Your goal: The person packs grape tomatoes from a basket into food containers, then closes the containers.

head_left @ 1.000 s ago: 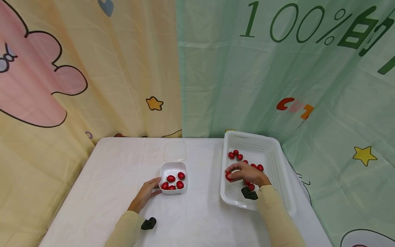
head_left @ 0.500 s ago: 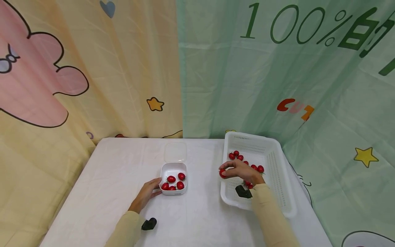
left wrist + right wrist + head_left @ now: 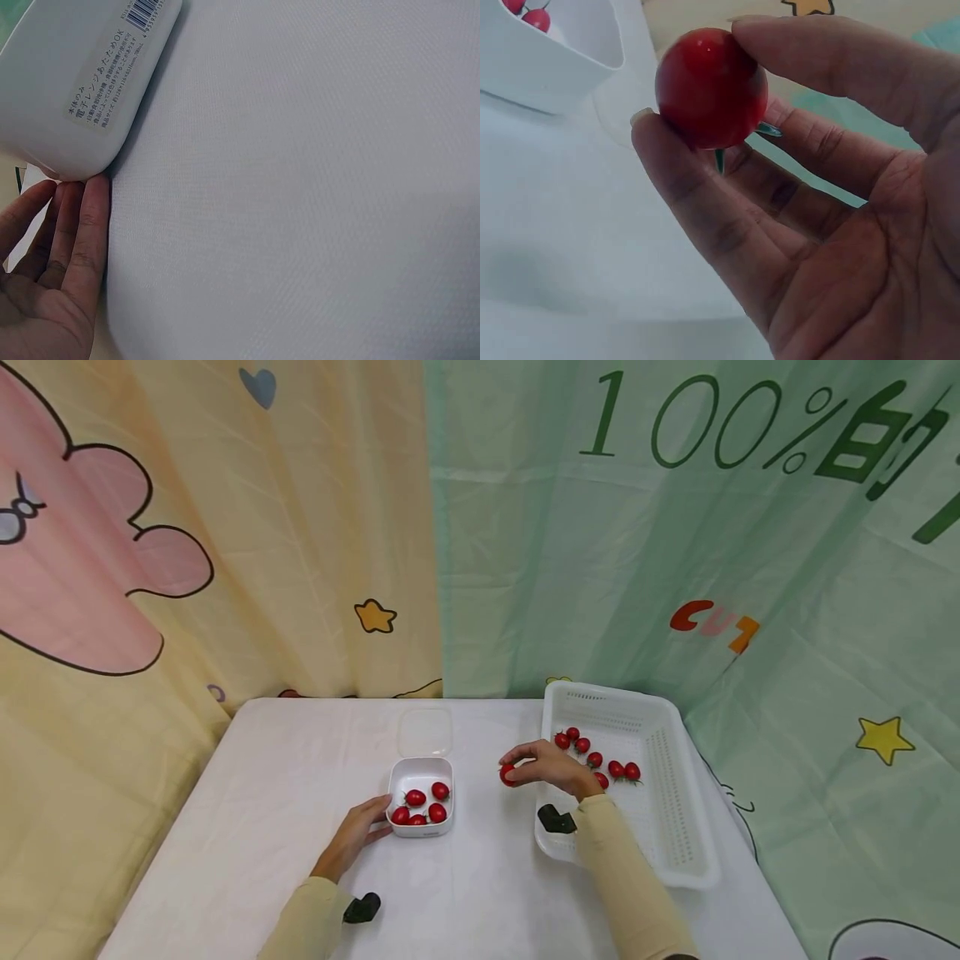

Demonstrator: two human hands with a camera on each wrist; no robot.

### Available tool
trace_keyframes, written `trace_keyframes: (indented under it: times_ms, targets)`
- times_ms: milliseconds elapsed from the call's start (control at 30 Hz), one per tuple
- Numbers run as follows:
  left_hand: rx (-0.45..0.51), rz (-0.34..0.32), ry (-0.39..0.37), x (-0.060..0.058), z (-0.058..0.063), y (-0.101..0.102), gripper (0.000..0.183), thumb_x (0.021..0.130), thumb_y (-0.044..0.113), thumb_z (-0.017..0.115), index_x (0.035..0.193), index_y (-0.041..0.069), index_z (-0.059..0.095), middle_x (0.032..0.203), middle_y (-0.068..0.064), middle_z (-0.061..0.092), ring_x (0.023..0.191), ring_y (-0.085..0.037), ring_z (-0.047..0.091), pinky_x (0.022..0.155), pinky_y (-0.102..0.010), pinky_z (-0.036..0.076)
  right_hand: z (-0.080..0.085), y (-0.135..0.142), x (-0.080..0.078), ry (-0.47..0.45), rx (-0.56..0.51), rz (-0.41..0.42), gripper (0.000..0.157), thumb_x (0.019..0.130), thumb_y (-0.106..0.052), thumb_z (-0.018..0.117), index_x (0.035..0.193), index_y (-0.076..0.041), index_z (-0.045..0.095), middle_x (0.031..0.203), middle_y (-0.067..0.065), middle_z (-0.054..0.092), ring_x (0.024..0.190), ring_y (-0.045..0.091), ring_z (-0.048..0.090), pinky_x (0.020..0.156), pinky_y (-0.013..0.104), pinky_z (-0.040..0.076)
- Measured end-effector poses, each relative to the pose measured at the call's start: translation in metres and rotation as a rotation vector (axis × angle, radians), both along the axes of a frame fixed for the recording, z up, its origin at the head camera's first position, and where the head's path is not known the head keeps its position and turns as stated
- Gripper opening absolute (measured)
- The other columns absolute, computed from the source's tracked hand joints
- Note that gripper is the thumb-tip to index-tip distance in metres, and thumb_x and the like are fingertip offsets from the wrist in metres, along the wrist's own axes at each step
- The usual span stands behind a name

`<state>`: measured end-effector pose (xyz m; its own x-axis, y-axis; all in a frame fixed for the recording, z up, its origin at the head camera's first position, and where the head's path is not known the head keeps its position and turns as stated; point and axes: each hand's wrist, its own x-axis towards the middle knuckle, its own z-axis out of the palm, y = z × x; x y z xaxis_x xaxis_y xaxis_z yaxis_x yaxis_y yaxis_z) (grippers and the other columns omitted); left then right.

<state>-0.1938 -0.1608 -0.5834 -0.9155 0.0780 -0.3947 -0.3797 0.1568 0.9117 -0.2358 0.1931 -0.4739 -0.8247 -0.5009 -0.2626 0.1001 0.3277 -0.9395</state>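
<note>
My right hand (image 3: 551, 766) pinches a cherry tomato (image 3: 711, 88) between thumb and fingertips, green stem bits showing beneath it in the right wrist view. In the head view, that hand is just left of the white basket's (image 3: 678, 860) rim, over the tablecloth. Nearly straight, the fingers of my left hand (image 3: 352, 835) touch the left side of a small white square container (image 3: 422, 832). Several cherry tomatoes (image 3: 415, 798) lie inside this container. Close up in the left wrist view, the fingertips meet the lower corner of the container's labelled wall (image 3: 112, 75).
More cherry tomatoes (image 3: 582, 745) are in the white basket, mostly toward its left and back. A clear lid (image 3: 425, 732) lies behind the small container. Printed curtains (image 3: 517, 568) hang at the white table's (image 3: 300, 760) back and sides.
My right hand has carried the cherry tomato leftward, out past the basket's left rim toward the small container. My left hand has stayed at the container's side.
</note>
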Motion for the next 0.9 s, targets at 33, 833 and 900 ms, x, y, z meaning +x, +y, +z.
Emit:
trace_keyframes:
  times_ms: [33,833,900]
  targets:
    - [-0.004,0.001,-0.002,0.000,0.000,0.000,0.064,0.099,0.039,0.050,0.142,-0.007,0.038,0.139,-0.027,0.042,0.122,-0.039,0.046,0.097,-0.043,0.049,-0.001,-0.003,-0.001,0.004,-0.003,0.003,0.038,0.089,-0.014,0.067,0.119,0.008,0.060,0.108,0.010,0.067,0.093,0.020,0.066,0.090,0.034,0.054]
    - [-0.001,0.029,0.000,0.000,-0.001,0.001,0.064,0.098,0.041,0.052,0.139,-0.008,0.042,0.137,-0.027,0.046,0.120,-0.038,0.048,0.096,-0.042,0.050,-0.029,-0.086,-0.009,0.008,-0.091,-0.209,0.032,0.088,-0.007,0.069,0.116,0.008,0.063,0.103,0.012,0.069,0.087,0.020,0.069,0.083,0.034,0.057]
    - [-0.001,0.030,0.003,0.001,0.000,0.001,0.065,0.098,0.041,0.052,0.139,-0.008,0.043,0.136,-0.027,0.046,0.120,-0.038,0.048,0.096,-0.042,0.050,-0.032,-0.093,-0.009,-0.001,-0.099,-0.230,0.030,0.087,-0.007,0.070,0.114,0.006,0.065,0.102,0.012,0.069,0.086,0.020,0.068,0.083,0.034,0.057]
